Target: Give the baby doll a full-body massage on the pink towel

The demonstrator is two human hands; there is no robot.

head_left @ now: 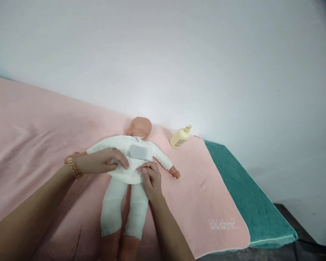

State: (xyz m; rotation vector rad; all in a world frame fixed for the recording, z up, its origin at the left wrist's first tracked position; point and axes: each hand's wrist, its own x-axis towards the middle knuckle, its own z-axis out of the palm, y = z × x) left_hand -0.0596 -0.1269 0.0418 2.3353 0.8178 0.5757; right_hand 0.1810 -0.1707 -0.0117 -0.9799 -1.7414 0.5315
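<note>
A doll (126, 177) with a white cloth body lies face down on a pink blanket, its head toward the wall. On its upper back is a grey rectangular panel (138, 151). My left hand (105, 161), with a beaded bracelet at the wrist, rests on the left side of the doll's lower back, fingers apart and slightly bent. My right hand (152, 178) is at the right side of the white cloth, below the panel, with thumb and fingers pinched together. What lies between those fingertips is too small to make out.
A cream pump bottle (180, 137) lies tilted on the pink blanket (201, 203), right of the doll's head. A green mat (244, 188) shows beyond the blanket's right edge. The pale wall (163, 65) rises behind, and a dark surface (296, 221) is at lower right.
</note>
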